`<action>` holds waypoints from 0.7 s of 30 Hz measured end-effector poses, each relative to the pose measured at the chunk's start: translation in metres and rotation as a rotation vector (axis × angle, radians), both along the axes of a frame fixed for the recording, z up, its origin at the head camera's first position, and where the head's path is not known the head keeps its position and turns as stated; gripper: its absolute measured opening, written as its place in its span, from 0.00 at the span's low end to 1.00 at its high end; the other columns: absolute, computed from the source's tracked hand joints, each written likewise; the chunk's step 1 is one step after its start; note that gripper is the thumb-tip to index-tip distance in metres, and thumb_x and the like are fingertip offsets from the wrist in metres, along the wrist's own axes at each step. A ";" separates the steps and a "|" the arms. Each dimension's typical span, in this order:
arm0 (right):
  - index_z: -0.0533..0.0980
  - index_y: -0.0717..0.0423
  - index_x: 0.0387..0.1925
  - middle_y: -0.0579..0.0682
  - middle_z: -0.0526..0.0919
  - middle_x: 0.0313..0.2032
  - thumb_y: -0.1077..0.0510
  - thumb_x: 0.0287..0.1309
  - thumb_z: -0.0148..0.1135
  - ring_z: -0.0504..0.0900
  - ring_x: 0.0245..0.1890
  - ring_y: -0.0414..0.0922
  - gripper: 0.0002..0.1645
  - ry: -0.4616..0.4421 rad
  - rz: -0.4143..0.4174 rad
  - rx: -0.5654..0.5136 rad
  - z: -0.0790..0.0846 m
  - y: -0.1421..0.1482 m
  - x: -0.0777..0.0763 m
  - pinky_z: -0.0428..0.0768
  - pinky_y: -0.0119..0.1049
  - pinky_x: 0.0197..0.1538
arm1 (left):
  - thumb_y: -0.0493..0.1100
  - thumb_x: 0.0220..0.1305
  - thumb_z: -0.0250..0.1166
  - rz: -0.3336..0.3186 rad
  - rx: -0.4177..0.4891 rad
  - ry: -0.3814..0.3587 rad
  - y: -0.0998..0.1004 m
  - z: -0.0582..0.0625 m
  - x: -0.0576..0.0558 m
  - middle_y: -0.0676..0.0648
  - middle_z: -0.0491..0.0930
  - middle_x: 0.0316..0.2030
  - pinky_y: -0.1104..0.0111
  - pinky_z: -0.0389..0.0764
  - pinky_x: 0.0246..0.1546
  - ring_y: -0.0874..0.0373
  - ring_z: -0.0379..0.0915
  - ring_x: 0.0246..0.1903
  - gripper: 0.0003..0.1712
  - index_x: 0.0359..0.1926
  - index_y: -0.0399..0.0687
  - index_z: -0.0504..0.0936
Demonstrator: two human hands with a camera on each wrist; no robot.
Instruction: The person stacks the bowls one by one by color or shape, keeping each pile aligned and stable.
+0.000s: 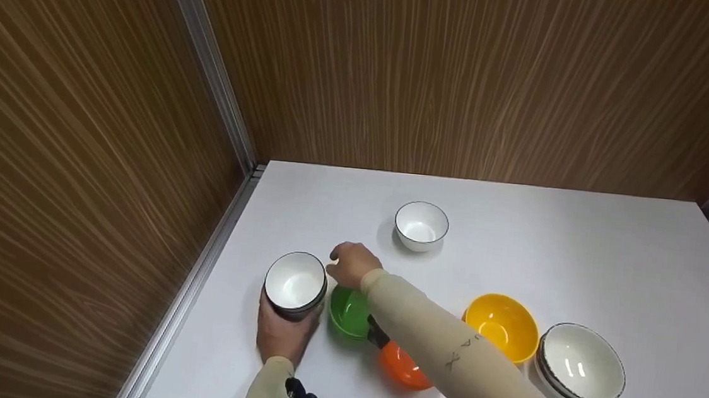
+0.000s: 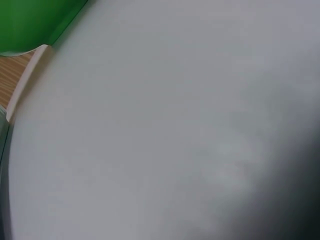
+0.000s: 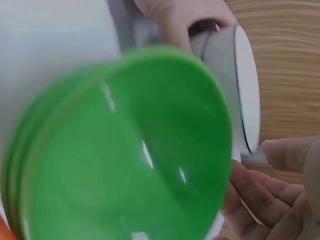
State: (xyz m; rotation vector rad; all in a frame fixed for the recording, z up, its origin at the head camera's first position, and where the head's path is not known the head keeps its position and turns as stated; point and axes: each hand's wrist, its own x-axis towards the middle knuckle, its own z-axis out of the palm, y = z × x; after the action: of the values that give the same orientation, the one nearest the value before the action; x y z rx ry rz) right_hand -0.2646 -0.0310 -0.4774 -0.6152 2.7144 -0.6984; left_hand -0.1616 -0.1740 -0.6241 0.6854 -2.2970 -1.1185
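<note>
My left hand [image 1: 286, 333] grips a small stack of white bowls [image 1: 295, 281] with dark rims from the near side. In the right wrist view, the left hand [image 3: 175, 20] curls around the side of the white bowls [image 3: 222, 65]. My right hand [image 1: 354, 265] is just right of that stack, its fingers loosely bent and nothing held; the right wrist view puts the thumb and fingers [image 3: 265, 200] close to the rim. Below the right hand stand stacked green bowls [image 1: 345, 315], partly hidden by the right forearm. Those green bowls [image 3: 135, 150] fill much of the right wrist view.
A single white bowl [image 1: 422, 224] stands farther back on the white table [image 1: 578, 254]. An orange bowl [image 1: 403, 364] is partly under the right forearm. To the right are a yellow bowl [image 1: 501, 327] and stacked cream bowls [image 1: 583, 362]. Wood-grain panels [image 1: 465, 81] rise behind and at left.
</note>
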 end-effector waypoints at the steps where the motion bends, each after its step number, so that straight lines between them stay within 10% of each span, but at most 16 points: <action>1: 0.77 0.55 0.48 0.52 0.78 0.48 0.52 0.54 0.56 0.74 0.50 0.49 0.21 0.005 -0.009 -0.009 0.002 0.005 -0.004 0.73 0.41 0.51 | 0.73 0.26 0.71 0.000 -0.002 0.002 0.000 0.000 0.000 0.48 0.61 0.63 0.56 0.67 0.55 0.52 0.60 0.59 0.70 0.70 0.59 0.46; 11: 0.74 0.60 0.51 0.57 0.79 0.45 0.52 0.56 0.56 0.76 0.46 0.52 0.23 -0.005 -0.155 -0.081 0.010 0.112 -0.057 0.73 0.45 0.50 | 0.72 0.26 0.72 -0.005 0.003 -0.001 0.004 -0.003 0.002 0.49 0.61 0.63 0.53 0.67 0.55 0.51 0.60 0.59 0.70 0.70 0.64 0.44; 21: 0.66 0.54 0.61 0.62 0.72 0.53 0.52 0.60 0.55 0.72 0.51 0.57 0.28 -0.162 -0.176 0.077 0.003 0.190 -0.079 0.72 0.55 0.50 | 0.74 0.25 0.70 0.003 -0.002 -0.018 0.000 -0.002 0.003 0.47 0.61 0.63 0.51 0.67 0.55 0.49 0.61 0.58 0.71 0.70 0.58 0.46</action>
State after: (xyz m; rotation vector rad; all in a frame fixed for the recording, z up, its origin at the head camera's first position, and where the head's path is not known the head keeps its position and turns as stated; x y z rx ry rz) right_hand -0.3436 0.1588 -0.4739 -0.2903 2.6504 -0.6499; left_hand -0.1584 -0.1739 -0.6259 0.7002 -2.3110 -1.1129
